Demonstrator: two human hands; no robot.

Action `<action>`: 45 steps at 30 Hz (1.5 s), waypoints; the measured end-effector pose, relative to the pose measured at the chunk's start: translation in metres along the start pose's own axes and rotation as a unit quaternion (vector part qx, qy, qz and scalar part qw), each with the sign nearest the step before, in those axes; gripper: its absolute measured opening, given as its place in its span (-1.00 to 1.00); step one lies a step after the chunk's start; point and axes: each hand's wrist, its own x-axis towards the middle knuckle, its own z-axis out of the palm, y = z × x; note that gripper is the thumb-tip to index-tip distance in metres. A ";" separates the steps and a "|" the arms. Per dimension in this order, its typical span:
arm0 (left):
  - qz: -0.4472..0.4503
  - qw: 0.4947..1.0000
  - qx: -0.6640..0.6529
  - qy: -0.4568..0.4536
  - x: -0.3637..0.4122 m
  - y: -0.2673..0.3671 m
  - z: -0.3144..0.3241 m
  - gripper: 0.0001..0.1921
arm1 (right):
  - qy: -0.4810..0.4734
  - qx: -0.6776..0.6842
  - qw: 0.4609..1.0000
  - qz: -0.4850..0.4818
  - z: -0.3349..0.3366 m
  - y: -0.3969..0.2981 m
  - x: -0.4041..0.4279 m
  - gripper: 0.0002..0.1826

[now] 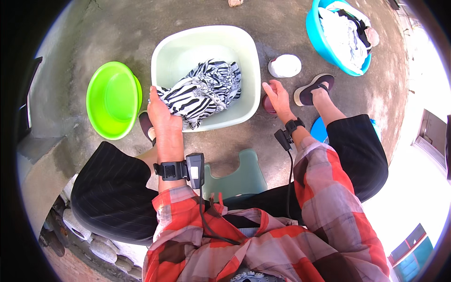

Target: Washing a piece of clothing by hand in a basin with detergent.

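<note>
A pale plastic basin [206, 35] sits on the ground before me, with a black-and-white zebra-striped cloth [208, 91] bunched inside it. My left hand [164, 112] grips one end of that cloth at the basin's left rim; its fingers are partly hidden by the fabric. To the right of the basin, my right hand [278, 97] holds nothing, thumb held apart from the fingers. Just beside and partly under it is a dark red rounded object [269, 105], too covered to identify. Beyond the right hand stands a white container [285, 66].
A bright green basin [112, 100] stands at left. At upper right, a blue tub [317, 38] holds white and dark laundry [343, 37]. Part of a blue object [319, 129] shows behind my right leg. A grey-green plastic stool [234, 176] lies between my legs.
</note>
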 end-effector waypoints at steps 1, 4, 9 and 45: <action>0.006 1.000 0.013 0.012 0.001 -0.005 0.004 -0.66 | -0.045 0.077 0.996 0.007 0.002 -0.008 0.005 -0.40; 0.012 1.000 0.009 0.014 0.003 -0.005 -0.001 -0.67 | -0.128 0.056 0.990 0.023 0.015 -0.036 0.015 -0.24; -0.030 0.999 0.035 -0.005 0.000 -0.002 0.000 -0.66 | -0.099 0.012 0.993 -0.057 0.037 -0.021 0.026 -0.46; -0.051 0.998 0.009 -0.022 0.000 -0.012 0.001 -0.69 | 0.014 -0.139 0.960 0.241 -0.015 0.096 -0.009 -0.63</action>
